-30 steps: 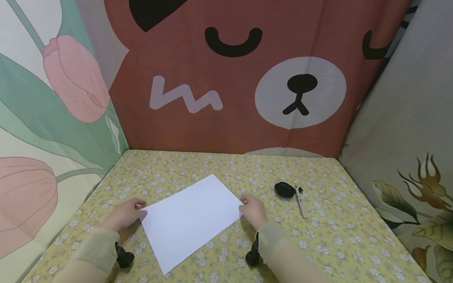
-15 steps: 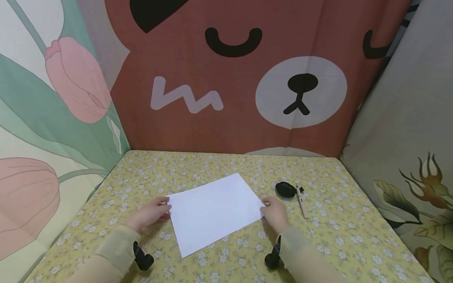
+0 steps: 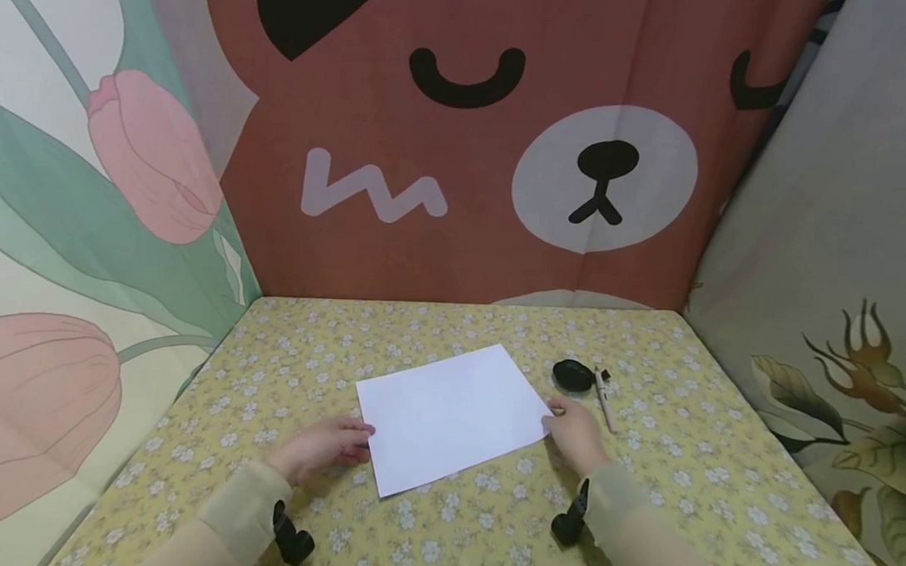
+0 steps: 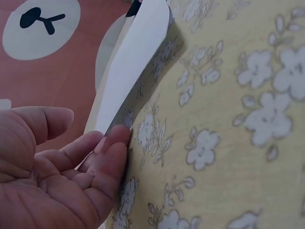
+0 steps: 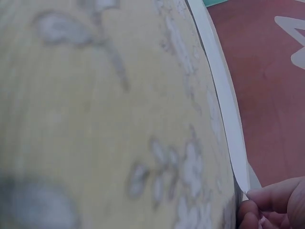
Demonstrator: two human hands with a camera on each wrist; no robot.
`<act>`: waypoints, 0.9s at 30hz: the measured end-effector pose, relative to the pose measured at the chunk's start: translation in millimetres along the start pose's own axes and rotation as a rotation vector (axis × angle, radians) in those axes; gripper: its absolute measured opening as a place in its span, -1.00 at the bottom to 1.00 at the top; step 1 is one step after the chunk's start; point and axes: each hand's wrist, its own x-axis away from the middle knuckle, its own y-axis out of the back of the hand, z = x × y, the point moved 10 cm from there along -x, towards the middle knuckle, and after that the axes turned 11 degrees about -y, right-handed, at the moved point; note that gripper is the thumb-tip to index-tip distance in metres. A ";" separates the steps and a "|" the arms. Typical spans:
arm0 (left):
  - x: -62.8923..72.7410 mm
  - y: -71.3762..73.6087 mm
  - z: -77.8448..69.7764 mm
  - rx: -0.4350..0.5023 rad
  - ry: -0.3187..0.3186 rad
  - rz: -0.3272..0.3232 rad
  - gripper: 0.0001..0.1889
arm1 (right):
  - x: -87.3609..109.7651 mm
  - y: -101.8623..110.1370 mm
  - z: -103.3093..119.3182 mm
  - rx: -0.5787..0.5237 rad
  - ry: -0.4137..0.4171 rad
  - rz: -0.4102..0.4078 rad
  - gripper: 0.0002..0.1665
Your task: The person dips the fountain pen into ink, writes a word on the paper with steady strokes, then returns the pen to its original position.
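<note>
Bear-print backdrop (image 3: 364, 255): reddish brown, filling the upper middle of the frame, with closed eyes, a white muzzle and a pale zigzag.
Table (image 3: 489, 551): across the lower half, under a yellow cloth with white flowers.
Tulip-print hanging (image 3: 150, 156): left side of the frame, pink blooms and green leaves.
Plant-print hanging (image 3: 797, 287): grey, right side of the frame, brown and green foliage towards its lower part.
White sheet of paper (image 3: 448, 420): just below the middle of the frame, set at a slant, its near edge slightly off the cloth in the left wrist view.
Sleeves (image 3: 239, 509): cream, entering at the bottom left and bottom right.
Left hand (image 3: 323, 447): lower left of centre, fingertips at the paper's left edge; grip spread, thumb well apart from the fingers.
Right hand (image 3: 578, 436): right of centre, grip pinching the paper's right corner between thumb and fingers.
Wrist cameras (image 3: 292, 537): black, one under each wrist.
Black oval object (image 3: 573, 376): right of centre, beyond the right hand.
Beige pen-like tool (image 3: 605, 402): just right of the oval.
</note>
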 end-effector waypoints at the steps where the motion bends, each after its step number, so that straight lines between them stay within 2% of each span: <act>1: 0.2 -1.4 -1.2 -0.006 -0.006 0.011 -0.58 | 0.6 0.9 -1.3 -0.003 -0.006 0.005 -0.54; 9: -3.6 6.1 -3.9 -0.177 0.004 -0.052 -0.58 | 10.7 1.6 -5.6 0.042 -0.027 0.054 -0.50; 21: -19.4 2.8 -13.3 -0.306 -0.064 -0.079 -0.55 | 24.8 -3.4 -5.4 0.172 -0.008 0.103 -0.45; 27: -31.0 3.6 -11.7 -0.349 -0.089 -0.095 -0.54 | 30.1 -5.2 -4.4 0.180 0.001 0.122 -0.45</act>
